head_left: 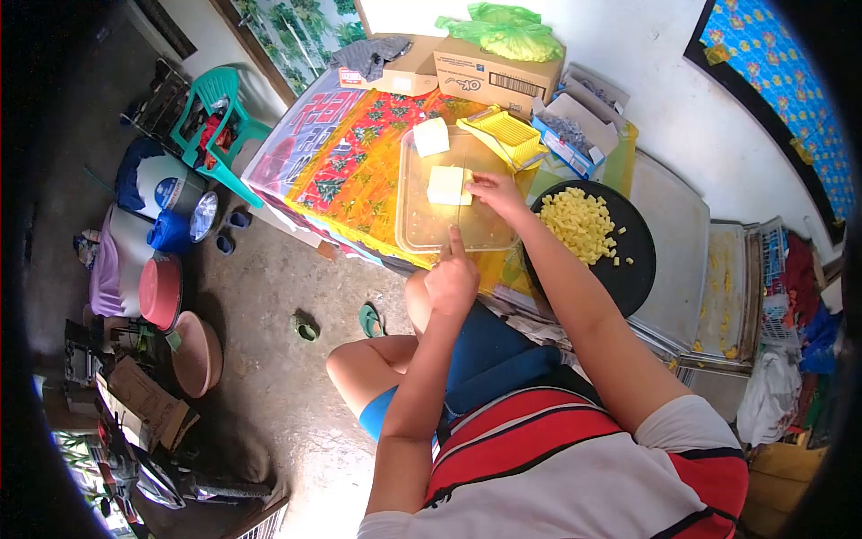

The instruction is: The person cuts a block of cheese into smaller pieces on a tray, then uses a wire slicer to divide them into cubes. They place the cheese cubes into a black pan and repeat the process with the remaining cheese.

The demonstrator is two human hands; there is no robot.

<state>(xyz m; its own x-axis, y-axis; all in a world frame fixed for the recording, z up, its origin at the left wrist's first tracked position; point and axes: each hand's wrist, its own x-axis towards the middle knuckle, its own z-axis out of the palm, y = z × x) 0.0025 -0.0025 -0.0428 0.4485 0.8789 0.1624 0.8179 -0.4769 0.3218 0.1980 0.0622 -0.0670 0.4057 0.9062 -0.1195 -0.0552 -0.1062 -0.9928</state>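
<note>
A pale yellow block (446, 185) lies on a clear plastic tray (417, 232), and a second pale block (431, 137) sits behind it. My right hand (492, 193) grips the front block's right side with thumb and fingers. Below it, my left hand (451, 280) is closed with the index finger stretched forward over the tray's near edge. From that fingertip a thin line runs up to the block, looking like a knife (460, 216) seen edge-on; its handle is hidden in the hand. Small yellow cubes (575, 225) are heaped on a round black pan (628, 286) to the right.
Behind the tray is a yellow slotted slicer (505, 136). Cardboard boxes (494, 79) and an opened blue-white box (567, 135) line the wall. Large flat trays (669, 247) stand right of the pan. A green chair (215, 99) and basins (196, 355) are on the left.
</note>
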